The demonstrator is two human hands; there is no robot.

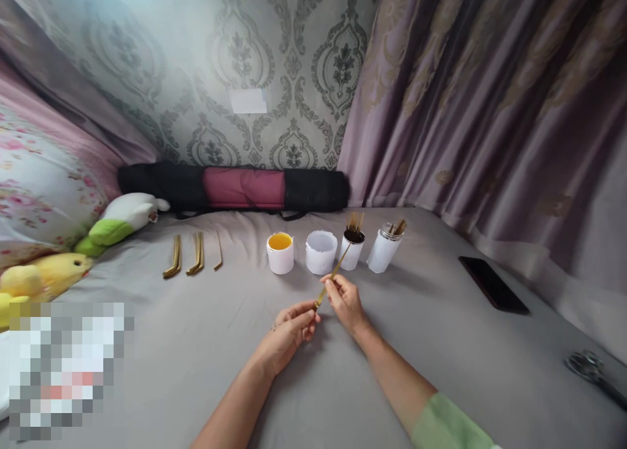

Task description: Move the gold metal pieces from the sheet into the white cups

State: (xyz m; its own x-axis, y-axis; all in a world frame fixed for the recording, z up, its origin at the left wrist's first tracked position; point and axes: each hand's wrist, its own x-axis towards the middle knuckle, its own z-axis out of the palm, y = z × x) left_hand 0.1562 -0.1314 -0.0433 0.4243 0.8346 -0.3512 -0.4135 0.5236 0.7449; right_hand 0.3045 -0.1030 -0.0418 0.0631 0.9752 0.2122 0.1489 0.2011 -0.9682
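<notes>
A thin golden stick (336, 270) slants up and to the right between my two hands. At its lower end my left hand (292, 328) is closed, thumb and fingers pinching it. Further up, the fingertips of my right hand (344, 300) pinch the same stick. Its upper tip overlaps, in view, a white container with a dark inside (350, 258) that has several thin sticks standing in it. To the right, a white-wrapped jar (382, 256) leans slightly and contains brownish-gold sticks. Golden sticks with bent lower ends lie in two bundles (174, 256) (196, 254), beside a single bent stick (218, 251).
A white tub with yellow-orange inside (280, 259) and a plain white tub (321, 256) stand beyond my hands. A phone (492, 285) lies right, near a dark-handled metal object (590, 365). Plush toys (117, 220) are left; a long black-and-maroon bag (240, 187) lies along the wall.
</notes>
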